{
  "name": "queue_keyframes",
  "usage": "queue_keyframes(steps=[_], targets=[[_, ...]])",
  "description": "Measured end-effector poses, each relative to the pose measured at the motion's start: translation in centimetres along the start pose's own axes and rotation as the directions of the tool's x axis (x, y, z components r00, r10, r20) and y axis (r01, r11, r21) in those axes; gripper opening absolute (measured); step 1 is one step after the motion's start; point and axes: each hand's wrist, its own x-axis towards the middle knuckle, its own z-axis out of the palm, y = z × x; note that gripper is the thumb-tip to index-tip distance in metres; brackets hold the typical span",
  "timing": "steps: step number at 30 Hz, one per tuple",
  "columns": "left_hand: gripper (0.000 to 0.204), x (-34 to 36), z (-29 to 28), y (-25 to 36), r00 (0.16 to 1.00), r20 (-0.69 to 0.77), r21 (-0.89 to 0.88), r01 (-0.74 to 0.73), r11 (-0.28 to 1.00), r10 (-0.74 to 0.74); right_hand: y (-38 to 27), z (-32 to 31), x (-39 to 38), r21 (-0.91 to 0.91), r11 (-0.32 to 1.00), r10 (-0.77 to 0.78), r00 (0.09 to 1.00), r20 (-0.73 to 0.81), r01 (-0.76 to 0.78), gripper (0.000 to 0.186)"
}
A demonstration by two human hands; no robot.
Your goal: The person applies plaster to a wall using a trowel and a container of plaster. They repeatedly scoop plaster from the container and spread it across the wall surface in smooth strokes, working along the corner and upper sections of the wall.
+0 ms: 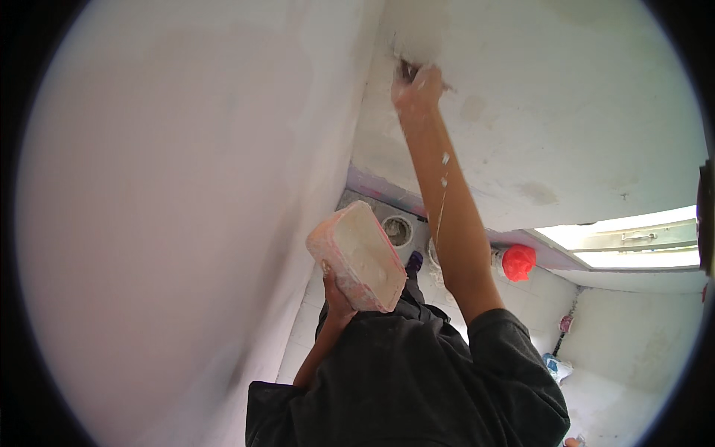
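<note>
Far left: a plain white plastered wall (164,223) fills the left half of the view, smooth, blurred near the lower edge. Centre left: the left hand (337,292) comes up from a dark sleeve and grips a rectangular tub (356,255) from below, fingers wrapped on its lower end; the tub is pinkish-white, smeared with white plaster, tilted with its open side facing right and up, no label readable on it. Behind the tub, low in the view, a round grey ring-shaped opening (397,230) sits on the floor area, with a small purple thing (414,261) just beside it. Centre: the right arm reaches straight up, splashed with white drips, and the right hand (417,88) is closed on the handle of a small dark tool (407,70) pressed against the wall-ceiling corner, where a fresh white patch (417,41) of plaster lies; the blade itself is too hidden to tell. The white ceiling (566,97) to the right shows dull greyish stains. Right of the arm: a red bag-like bundle (518,261) on a pipe end, against a pale purple band. Far right: a bright window (633,238) with a metal handle, a small pink item (566,323) hanging below, and a blue-white package (557,366) lower down, blurred.
</note>
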Motion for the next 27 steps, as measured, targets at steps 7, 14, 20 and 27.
queue_keyframes(steps=[7, 14, 20, 27], targets=[[0.065, -0.6, -0.6, 0.4, 0.997, -0.072, -0.008, 0.027, 1.000, -0.028, -11.8, 1.0, -9.6, -0.373, 0.352, -0.618, 0.512, 0.596, 0.859, 0.027], [0.064, -0.7, -1.2, -0.5, 0.984, -0.161, -0.020, 0.068, 0.998, -0.070, -1.8, -1.5, -0.6, -0.565, -0.148, -0.347, 0.492, 0.798, 0.812, 0.037], [0.065, -1.1, -0.9, -0.1, 0.987, -0.154, -0.017, 0.034, 0.999, -0.036, 1.7, 1.1, 1.2, 0.115, 0.924, 0.375, 0.924, -0.070, -0.366, 0.012], [0.067, -1.3, -0.2, 0.2, 0.998, -0.053, -0.009, 0.037, 0.999, -0.037, -9.3, 9.7, 4.3, 0.089, 0.982, 0.137, 0.952, 0.275, -0.167, 0.016]])
